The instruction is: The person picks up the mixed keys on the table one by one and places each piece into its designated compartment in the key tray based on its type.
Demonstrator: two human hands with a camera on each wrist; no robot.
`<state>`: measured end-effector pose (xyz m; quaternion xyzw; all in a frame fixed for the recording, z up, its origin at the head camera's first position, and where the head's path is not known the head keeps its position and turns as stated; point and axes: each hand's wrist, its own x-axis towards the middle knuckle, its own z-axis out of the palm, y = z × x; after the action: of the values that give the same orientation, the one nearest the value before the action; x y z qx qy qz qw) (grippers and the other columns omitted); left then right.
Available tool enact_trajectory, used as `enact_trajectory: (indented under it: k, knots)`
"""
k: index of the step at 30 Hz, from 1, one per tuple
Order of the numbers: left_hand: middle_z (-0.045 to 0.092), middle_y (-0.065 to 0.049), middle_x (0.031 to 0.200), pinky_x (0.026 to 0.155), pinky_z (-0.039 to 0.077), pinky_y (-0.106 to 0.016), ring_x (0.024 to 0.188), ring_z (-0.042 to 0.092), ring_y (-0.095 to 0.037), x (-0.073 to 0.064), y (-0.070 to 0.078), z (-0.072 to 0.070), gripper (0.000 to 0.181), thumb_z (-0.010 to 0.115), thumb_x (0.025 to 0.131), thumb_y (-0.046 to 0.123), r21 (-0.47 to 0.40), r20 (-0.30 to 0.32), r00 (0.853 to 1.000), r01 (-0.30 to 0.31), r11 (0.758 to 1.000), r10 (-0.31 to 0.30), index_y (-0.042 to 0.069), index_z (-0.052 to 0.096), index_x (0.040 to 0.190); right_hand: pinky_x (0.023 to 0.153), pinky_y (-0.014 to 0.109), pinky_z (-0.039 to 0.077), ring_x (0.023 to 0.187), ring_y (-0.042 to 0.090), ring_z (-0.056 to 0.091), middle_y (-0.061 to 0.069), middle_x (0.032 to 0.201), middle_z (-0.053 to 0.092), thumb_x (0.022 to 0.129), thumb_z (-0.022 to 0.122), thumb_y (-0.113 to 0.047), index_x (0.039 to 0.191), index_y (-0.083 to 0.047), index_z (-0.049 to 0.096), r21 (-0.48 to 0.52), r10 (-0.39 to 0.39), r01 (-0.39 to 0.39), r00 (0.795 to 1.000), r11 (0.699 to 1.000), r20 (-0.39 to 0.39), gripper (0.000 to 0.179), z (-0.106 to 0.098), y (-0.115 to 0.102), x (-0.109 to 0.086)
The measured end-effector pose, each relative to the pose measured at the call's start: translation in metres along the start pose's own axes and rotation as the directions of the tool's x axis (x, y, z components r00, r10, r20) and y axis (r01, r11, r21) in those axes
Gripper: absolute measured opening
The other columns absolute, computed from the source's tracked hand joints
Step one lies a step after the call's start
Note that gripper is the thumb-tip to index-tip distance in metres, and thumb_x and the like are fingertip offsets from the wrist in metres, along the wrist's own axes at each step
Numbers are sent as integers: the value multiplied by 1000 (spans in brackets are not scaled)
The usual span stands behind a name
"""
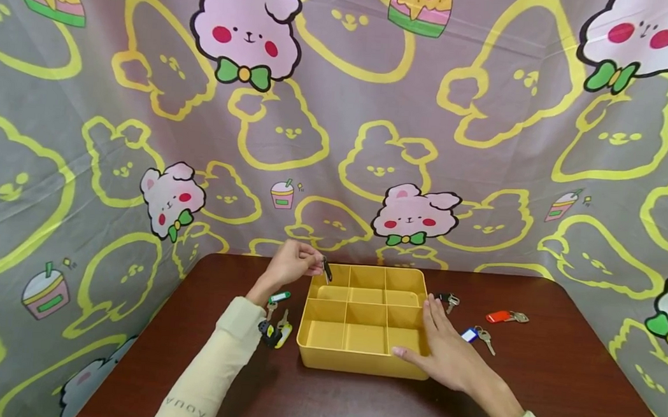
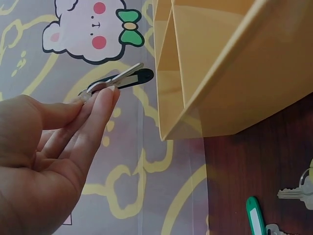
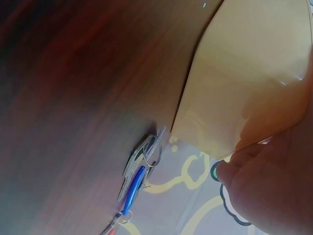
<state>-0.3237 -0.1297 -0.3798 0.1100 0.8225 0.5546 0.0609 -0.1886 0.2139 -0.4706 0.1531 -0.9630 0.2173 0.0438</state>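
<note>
The fingers (image 2: 103, 106) of the left hand (image 1: 292, 263) pinched a key (image 2: 126, 74) with a black tag (image 2: 146, 75), just by the far left corner of the yellow box (image 1: 361, 362). The right hand (image 1: 453, 352) touched the box's right side with its fingers almost straight. If the pinch got loose there, the key might fall outside the box. If the right hand pushed too hard, the box could slide and bump the green tag (image 1: 279, 297) on its left.

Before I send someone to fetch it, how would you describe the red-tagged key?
On the brown table sits a yellow box. To its right lies the red-tagged key. The blue-tagged key and black-tagged key lie closer to the box; this tag alone is red.
</note>
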Motion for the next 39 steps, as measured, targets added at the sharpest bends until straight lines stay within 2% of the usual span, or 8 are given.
enact_trajectory:
  k: [9, 13, 17, 24, 32, 39]
  knots:
    - [80, -24, 98, 89, 65, -48, 83, 81, -26, 2, 4, 5, 21, 62, 104, 5, 16, -8, 1000, -2, 1000, 2, -10, 76, 110, 128, 63, 26, 163, 46, 10, 24, 176, 2, 92, 58, -78, 165, 7, 13, 6, 3, -3, 1000, 1000, 13, 121, 0, 0, 0]
    - [80, -23, 95, 91, 64, -50, 78, 80, -18, 5, 6, 7, 20, 63, 104, 5, 15, -6, 1000, 0, 1000, 0, -10, 76, 109, 128, 63, 26, 163, 46, 10, 25, 176, 2, 92, 58, -78, 165, 7, 13, 10, 4, -4, 1000, 1000, 12, 121, 0, 1, 0]
    - [80, -26, 97, 88, 65, -47, 76, 79, -17, 7, 5, 9, 21, 60, 104, 2, 7, 4, 1000, -1, 1000, 1, -12, 74, 110, 128, 64, 26, 163, 47, 10, 24, 176, 3, 92, 58, -79, 166, 6, 12, 14, 6, -6, 1000, 1000, 9, 122, 0, 0, 0]
    - [79, -27, 95, 72, 66, -29, 82, 81, -30, 10, 3, 13, 21, 60, 104, 1, -2, 21, 1000, 17, 1000, -17, -13, 74, 109, 128, 64, 25, 164, 46, 9, 23, 177, 1, 91, 57, -80, 166, 5, 10, 29, 18, -19, 1000, 999, 15, 122, 0, 0, 0]
    - [79, -27, 92, 71, 66, -29, 71, 78, -17, 15, -2, 16, 22, 59, 103, -1, -33, 46, 998, 42, 999, -40, -16, 73, 110, 128, 63, 26, 164, 46, 10, 23, 177, 2, 92, 57, -79, 166, 5, 11, 22, 23, -24, 1000, 999, 15, 121, 2, 1, -2]
    - [79, -25, 91, 69, 66, -27, 75, 80, -24, 19, -6, 17, 21, 61, 103, 0, -29, 43, 998, 49, 998, -48, -16, 74, 110, 128, 64, 26, 163, 47, 11, 24, 176, 3, 92, 57, -79, 166, 6, 11, 25, 8, -8, 1000, 1000, 3, 121, 1, 1, 0]
